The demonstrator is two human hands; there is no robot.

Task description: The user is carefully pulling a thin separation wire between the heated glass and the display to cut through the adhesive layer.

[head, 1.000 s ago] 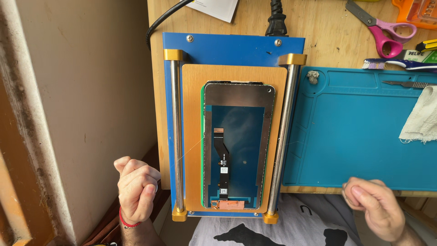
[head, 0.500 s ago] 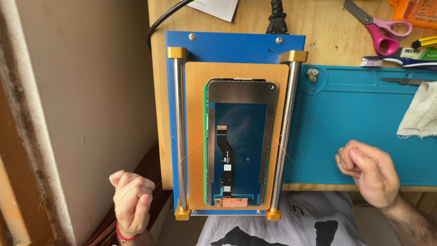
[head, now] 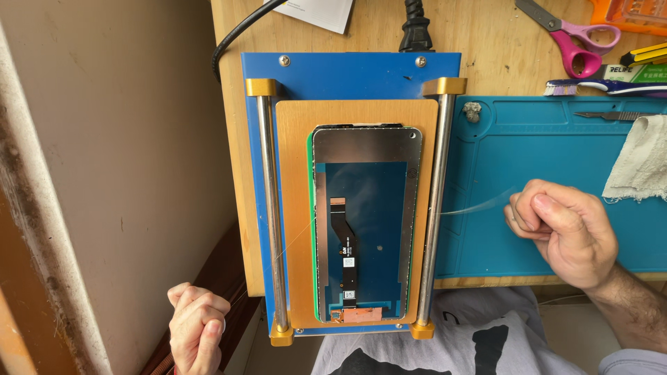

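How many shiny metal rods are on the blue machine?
2. One rod runs down the left side of the blue machine; the other rod runs down the right side. None seem hidden.

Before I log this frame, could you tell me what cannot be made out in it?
- Head view: the thin wire fades over the phone screen panel; its path to the left hand is barely traceable.
- Closed fingers hide the wire ends in the right hand.
- The scissors are cut by the top edge.
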